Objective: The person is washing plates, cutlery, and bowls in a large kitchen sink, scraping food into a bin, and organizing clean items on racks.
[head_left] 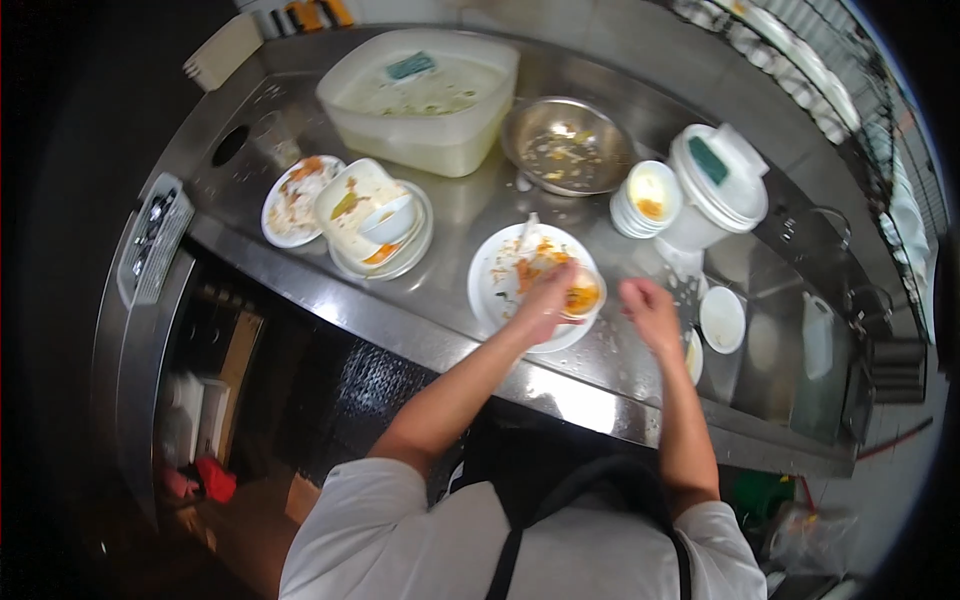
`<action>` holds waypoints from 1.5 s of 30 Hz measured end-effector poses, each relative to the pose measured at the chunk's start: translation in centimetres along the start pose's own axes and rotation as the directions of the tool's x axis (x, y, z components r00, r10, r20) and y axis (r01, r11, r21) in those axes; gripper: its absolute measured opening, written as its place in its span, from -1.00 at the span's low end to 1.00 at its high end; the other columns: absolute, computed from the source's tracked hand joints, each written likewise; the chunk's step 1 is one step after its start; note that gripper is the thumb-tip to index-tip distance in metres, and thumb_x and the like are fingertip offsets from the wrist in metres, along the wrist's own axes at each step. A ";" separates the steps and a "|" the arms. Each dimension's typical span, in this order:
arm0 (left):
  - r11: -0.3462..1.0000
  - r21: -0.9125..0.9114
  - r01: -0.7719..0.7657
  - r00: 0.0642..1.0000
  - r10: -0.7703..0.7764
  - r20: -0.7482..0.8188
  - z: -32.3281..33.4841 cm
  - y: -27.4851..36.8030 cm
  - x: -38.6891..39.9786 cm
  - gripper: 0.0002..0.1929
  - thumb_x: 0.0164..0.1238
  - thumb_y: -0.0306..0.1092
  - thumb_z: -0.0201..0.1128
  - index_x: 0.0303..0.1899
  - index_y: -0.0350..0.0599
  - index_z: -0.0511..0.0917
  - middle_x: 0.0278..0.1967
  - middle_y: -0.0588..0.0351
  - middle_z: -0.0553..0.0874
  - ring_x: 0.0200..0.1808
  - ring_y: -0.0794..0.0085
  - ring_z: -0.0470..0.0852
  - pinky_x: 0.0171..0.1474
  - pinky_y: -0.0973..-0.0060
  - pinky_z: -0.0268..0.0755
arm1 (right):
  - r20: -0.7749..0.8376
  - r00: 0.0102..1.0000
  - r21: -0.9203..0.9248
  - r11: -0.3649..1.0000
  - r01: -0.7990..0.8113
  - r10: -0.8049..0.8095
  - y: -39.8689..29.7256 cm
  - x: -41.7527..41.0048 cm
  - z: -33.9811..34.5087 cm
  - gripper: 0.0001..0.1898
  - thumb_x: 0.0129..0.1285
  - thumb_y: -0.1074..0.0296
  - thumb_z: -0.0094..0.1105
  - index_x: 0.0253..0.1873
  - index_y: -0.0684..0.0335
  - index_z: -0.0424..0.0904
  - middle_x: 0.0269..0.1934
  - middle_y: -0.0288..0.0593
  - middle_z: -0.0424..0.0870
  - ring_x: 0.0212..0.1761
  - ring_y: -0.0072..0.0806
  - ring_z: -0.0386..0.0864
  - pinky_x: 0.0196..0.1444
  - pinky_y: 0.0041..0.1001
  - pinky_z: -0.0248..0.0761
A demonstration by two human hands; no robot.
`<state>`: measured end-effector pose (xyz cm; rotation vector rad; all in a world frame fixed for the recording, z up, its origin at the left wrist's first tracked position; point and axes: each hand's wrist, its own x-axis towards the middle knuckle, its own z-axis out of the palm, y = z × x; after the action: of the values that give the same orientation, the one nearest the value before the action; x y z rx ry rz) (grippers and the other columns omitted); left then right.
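Observation:
My left hand (pixel 549 301) grips a small bowl (pixel 592 293) with orange food remains in it, tilted over a white plate (pixel 486 289). Orange scraps and a crumpled white tissue (pixel 531 234) lie on that plate. To the right, my right hand (pixel 649 309) hovers over the steel counter with its fingers curled in, and nothing shows in it. Beyond it stands a stack of small white bowls (pixel 628 217), the top one soiled yellow and orange. A steel mixing bowl (pixel 517 142) holding liquid and food scraps sits past the plate.
A translucent tub (pixel 420 142) of cloudy water holds a green scouring pad (pixel 410 66). Stacked dirty dishes (pixel 420 232) and a plate of leftovers (pixel 279 225) stand left. At right are a white bucket (pixel 686 221), a white bowl (pixel 722 321) and a sink (pixel 765 341). A cutlery basket (pixel 169 244) hangs far left.

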<state>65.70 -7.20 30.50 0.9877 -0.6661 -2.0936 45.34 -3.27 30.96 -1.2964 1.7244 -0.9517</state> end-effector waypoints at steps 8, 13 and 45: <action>0.996 -0.085 -0.003 0.993 -0.007 -0.114 3.8 -4.3 2.0 -0.55 0.54 0.08 -0.08 0.09 -0.12 0.44 -0.10 0.11 0.64 -0.17 0.38 0.69 -0.33 0.27 0.60 | -0.196 0.959 0.249 0.957 -0.151 0.203 7.7 2.1 -10.6 -0.68 0.41 0.05 0.11 -0.22 0.22 0.57 -0.49 -0.39 0.51 -0.52 -0.68 0.43 -0.50 -0.63 0.29; 0.995 0.047 0.090 0.994 -0.093 0.056 10.7 -7.7 3.1 -0.54 0.55 0.09 -0.11 0.00 -0.14 0.49 -0.16 0.06 0.67 -0.23 0.34 0.71 -0.38 0.36 0.60 | -0.692 0.692 0.214 0.974 -0.077 0.207 14.9 9.3 -24.4 -0.36 0.22 -0.12 0.27 0.15 0.35 0.44 -0.19 -0.04 0.58 -0.17 -0.32 0.55 -0.10 -0.36 0.45; 0.636 -0.385 0.668 0.692 -0.722 0.007 43.4 -43.9 33.3 -0.51 0.52 0.00 -0.29 0.24 -0.03 0.38 0.19 -0.12 0.49 0.21 0.02 0.47 0.17 -0.13 0.35 | -0.434 0.753 -0.208 0.759 -0.617 0.494 39.2 5.3 -41.8 -0.58 0.04 0.43 0.29 0.06 0.32 0.56 -0.06 0.14 0.67 0.04 -0.02 0.62 0.13 -0.26 0.47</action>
<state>-1.14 -0.13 10.42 1.3005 0.2637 -2.6274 -8.89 4.49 13.20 -0.7121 2.4655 -0.5521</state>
